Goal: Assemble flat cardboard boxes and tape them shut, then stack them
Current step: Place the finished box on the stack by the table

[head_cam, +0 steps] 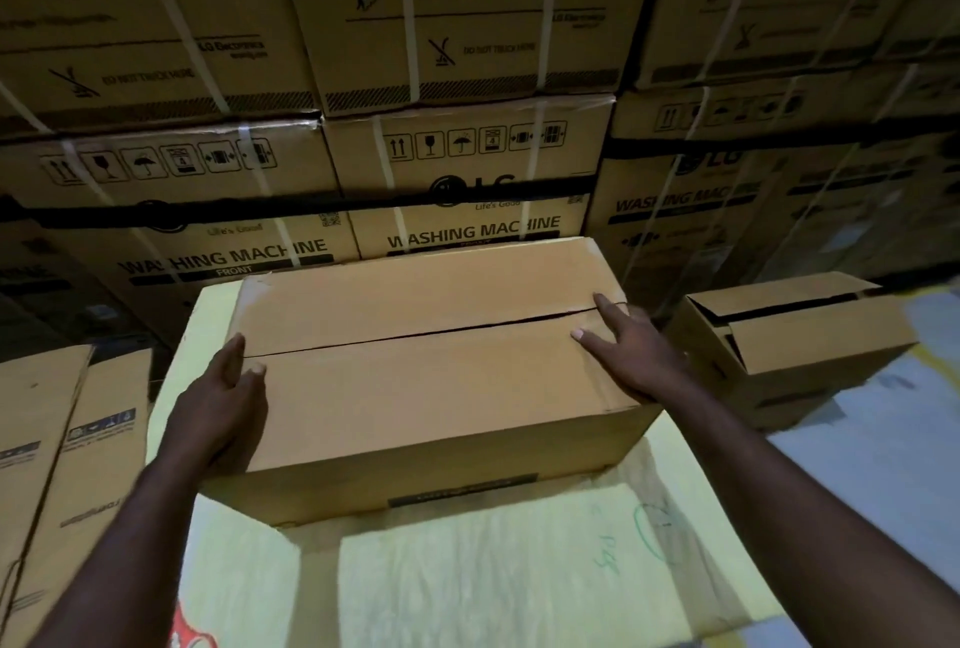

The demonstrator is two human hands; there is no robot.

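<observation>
A brown cardboard box (431, 387) stands in the middle on a pale yellow surface (493, 569). Its two top flaps are folded down and meet at a dark seam with no tape visible on it. My left hand (223, 408) lies against the box's left end, with straight fingers reaching onto the top edge. My right hand (628, 351) rests flat on the right end of the top, its fingers spread across the seam.
A second assembled box (795, 341) with loosely folded flaps sits on the floor at the right. Flat or upright cartons (67, 465) lean at the left. A wall of strapped washing machine cartons (457, 154) rises directly behind.
</observation>
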